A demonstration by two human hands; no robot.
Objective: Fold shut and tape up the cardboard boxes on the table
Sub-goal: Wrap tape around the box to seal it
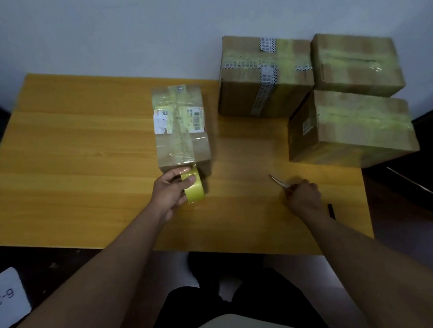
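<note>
A small closed cardboard box (180,125) with labels and shiny tape along its top stands mid-table. My left hand (172,191) grips a roll of yellow tape (193,188) at the box's near end, and a strip runs from the roll up onto the box. My right hand (303,195), blurred, holds scissors (277,180) low over the table to the right, blades pointing toward the box. Three bigger taped boxes stand at the right: one at the back (265,73), one in the far corner (356,65), one nearer (351,128).
The wooden table (78,155) stands against a pale wall. A black pen-like thing (331,211) lies near the right front edge. A white card marked 6-3 (6,297) lies on the dark floor at left. My legs show below the table's front edge.
</note>
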